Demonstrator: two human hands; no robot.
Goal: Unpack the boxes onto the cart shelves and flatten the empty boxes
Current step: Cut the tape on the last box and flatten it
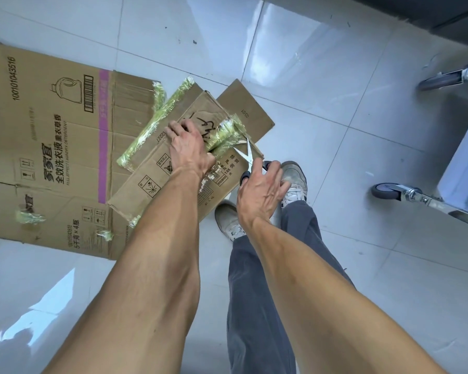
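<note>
My right hand [261, 191], nearest me, grips the scissors [247, 155] with blades parted over the small box [173, 168]. My left hand [191, 147] presses flat, fingers spread, on that box's taped top. I see it overlapping the right edge of a flattened detergent box [46, 147] on the floor [335, 157]; cart casters [387, 191] stand at right.

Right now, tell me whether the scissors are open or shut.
Open: the scissors show two blades spread in a V over the small box, gripped by the right hand.
</note>
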